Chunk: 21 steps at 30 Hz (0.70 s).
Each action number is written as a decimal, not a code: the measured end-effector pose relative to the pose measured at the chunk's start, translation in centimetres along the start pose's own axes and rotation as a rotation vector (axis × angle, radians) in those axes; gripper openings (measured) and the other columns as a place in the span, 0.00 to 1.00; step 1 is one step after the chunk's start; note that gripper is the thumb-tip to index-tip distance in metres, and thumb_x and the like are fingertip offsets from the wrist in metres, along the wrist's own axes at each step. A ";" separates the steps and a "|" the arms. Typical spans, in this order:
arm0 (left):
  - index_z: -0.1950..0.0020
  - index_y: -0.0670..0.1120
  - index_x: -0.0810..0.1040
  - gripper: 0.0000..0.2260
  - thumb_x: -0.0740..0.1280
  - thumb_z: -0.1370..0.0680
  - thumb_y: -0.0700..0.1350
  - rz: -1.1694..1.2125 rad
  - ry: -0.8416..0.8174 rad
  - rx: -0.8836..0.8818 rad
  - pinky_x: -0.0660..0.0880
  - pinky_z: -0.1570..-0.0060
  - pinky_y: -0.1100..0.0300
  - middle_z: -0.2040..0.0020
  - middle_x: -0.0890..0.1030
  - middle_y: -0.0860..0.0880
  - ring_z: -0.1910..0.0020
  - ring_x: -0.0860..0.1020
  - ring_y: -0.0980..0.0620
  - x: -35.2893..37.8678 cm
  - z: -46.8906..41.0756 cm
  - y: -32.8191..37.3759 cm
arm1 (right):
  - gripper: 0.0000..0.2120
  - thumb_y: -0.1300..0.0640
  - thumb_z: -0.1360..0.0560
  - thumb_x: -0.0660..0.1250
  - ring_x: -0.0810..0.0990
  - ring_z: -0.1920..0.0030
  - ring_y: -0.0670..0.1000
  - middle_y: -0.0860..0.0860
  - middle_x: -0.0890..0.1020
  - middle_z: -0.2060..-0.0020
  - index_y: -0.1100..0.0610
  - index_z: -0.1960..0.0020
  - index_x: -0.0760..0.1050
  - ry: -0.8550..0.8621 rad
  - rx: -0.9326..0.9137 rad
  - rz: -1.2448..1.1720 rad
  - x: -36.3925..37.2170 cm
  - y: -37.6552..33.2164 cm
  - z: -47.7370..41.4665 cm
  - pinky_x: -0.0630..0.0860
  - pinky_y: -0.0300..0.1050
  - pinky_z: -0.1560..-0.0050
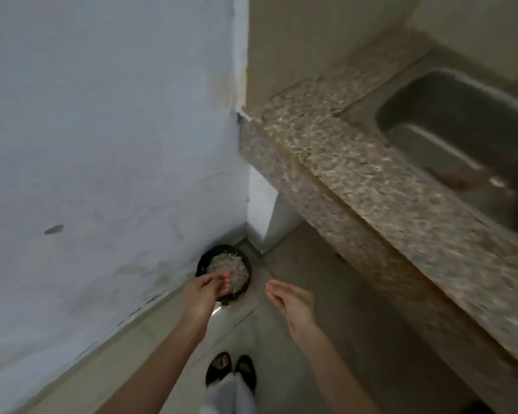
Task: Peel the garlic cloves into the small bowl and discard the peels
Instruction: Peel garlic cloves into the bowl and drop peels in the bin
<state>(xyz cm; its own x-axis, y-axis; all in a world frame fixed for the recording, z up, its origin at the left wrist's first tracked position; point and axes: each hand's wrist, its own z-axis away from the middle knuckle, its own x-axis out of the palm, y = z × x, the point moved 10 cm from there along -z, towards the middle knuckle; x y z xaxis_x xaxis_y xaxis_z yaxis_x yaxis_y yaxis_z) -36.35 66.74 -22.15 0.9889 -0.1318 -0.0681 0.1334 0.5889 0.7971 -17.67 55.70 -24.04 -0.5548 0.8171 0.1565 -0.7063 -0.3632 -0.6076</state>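
a narrow strip of floor point(251, 330) runs between a pale wall point(102, 144) on the left and the overhanging edge of a speckled counter point(341, 174) on the right. a black bin point(204, 257) sits in the corner, heaped with pale peels point(229, 268). the left hand point(204, 289) hovers over its near rim, fingers bunched downward; blur hides whether they pinch anything. the right hand point(293, 303) hangs beside it, loosely uncurled, holding nothing.

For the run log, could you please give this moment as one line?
step: discarding | left hand: over bin, grip unclear | right hand: open, empty | bin: on floor, in corner
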 end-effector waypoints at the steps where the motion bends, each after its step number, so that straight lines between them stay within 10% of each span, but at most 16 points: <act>1: 0.50 0.38 0.83 0.10 0.61 0.20 0.35 -0.005 0.021 -0.026 0.78 0.52 0.58 0.56 0.83 0.40 0.59 0.81 0.49 -0.5 -2.1 -1.5 | 0.07 0.77 0.29 0.68 0.83 0.63 0.50 0.56 0.84 0.65 0.69 0.55 0.81 0.009 -0.003 0.020 0.9 0.9 -2.2 0.82 0.43 0.51; 5: 0.54 0.40 0.83 0.12 0.60 0.20 0.34 0.038 0.134 -0.066 0.78 0.52 0.58 0.57 0.82 0.40 0.58 0.80 0.47 -2.6 -10.9 -8.7 | 0.07 0.76 0.28 0.69 0.84 0.66 0.47 0.56 0.84 0.64 0.72 0.50 0.80 0.001 0.002 0.150 4.5 7.1 -13.1 0.81 0.34 0.63; 13: 0.54 0.38 0.82 0.11 0.60 0.20 0.34 0.011 0.250 -0.131 0.76 0.65 0.69 0.60 0.82 0.44 0.63 0.79 0.51 -4.5 -21.5 -19.9 | 0.16 0.73 0.28 0.70 0.84 0.59 0.56 0.56 0.85 0.64 0.54 0.67 0.83 -0.026 -0.057 0.448 8.6 16.8 -28.8 0.81 0.48 0.52; 21: 0.45 0.47 0.82 0.13 0.58 0.18 0.39 -0.266 0.144 0.017 0.75 0.51 0.60 0.52 0.83 0.48 0.54 0.79 0.51 -2.1 -25.8 -20.8 | 0.09 0.73 0.22 0.61 0.81 0.56 0.55 0.61 0.82 0.54 0.68 0.50 0.80 -0.015 0.167 0.206 9.9 21.1 -33.0 0.77 0.52 0.44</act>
<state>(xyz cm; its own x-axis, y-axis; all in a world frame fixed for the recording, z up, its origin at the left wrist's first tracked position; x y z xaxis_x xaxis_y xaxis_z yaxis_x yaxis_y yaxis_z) -39.50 75.32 -54.10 0.9186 -0.1642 -0.3595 0.3892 0.5351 0.7498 -23.53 70.91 -61.03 -0.7002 0.7118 0.0548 -0.6396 -0.5914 -0.4911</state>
